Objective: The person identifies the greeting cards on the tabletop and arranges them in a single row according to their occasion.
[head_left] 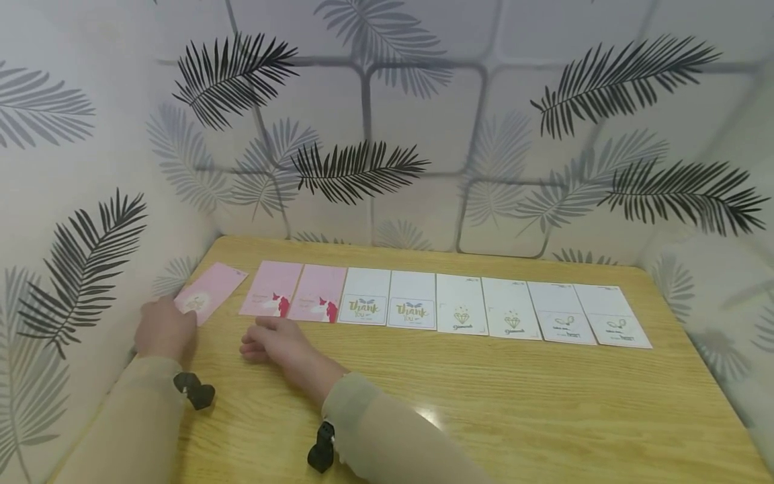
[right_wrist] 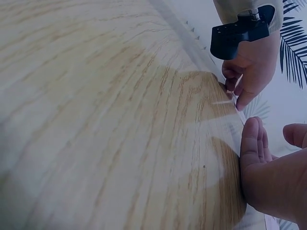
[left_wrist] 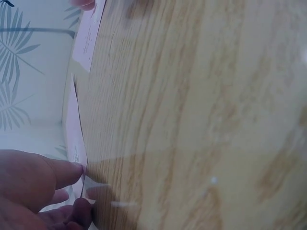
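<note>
A pink card [head_left: 211, 292] with a pale round print lies slanted at the table's left end. My left hand [head_left: 166, 329] pinches its near edge, the thumb [left_wrist: 67, 173] on top and fingertips at the rim. To its right, two pink cards [head_left: 272, 286] with a red and white figure lie side by side. Just in front of them my right hand [head_left: 284, 346] rests by the tabletop, its fingers [right_wrist: 250, 139] fairly straight and holding nothing.
The row goes on rightward with white cards: two "Thank you" cards [head_left: 365, 282], two diamond cards [head_left: 461, 289] and two heart cards [head_left: 556, 299]. They lie on a wooden table [head_left: 484, 403]. Leaf-patterned walls [head_left: 423, 121] enclose its back and sides.
</note>
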Available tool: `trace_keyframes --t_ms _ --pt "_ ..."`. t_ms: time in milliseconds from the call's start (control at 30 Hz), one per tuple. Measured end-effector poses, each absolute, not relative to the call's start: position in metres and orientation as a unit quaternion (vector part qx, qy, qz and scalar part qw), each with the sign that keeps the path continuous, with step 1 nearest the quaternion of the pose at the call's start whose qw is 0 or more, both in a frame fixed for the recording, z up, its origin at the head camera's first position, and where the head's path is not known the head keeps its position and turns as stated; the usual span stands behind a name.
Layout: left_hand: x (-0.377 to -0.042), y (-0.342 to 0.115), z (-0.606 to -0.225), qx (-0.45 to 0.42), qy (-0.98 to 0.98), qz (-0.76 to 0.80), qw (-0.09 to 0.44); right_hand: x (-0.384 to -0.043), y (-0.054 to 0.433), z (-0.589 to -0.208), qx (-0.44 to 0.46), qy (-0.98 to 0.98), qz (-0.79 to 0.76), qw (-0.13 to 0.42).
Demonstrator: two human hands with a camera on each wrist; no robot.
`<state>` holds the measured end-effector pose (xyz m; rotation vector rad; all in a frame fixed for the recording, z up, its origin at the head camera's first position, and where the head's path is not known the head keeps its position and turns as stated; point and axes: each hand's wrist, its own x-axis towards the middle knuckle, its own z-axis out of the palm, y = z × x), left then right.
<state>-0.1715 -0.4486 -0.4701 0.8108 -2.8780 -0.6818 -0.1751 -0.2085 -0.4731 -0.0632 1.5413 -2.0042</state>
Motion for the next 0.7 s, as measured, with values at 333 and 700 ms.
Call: trace_keyframes --t_ms 333,700 --pt "-0.1703 -0.4485 -0.4671 0.261 -0.938 -0.225 0.042 -0.1745 -0.2077 -0.4734 -0.016 0.573 -0.764 0.295" --pt "-0.1633 -0.4518 -0.4656 0.307 -0.906 -0.286 0.059 -0.1734 -0.2059 -0.4725 -0.015 0.571 -0.768 0.29"
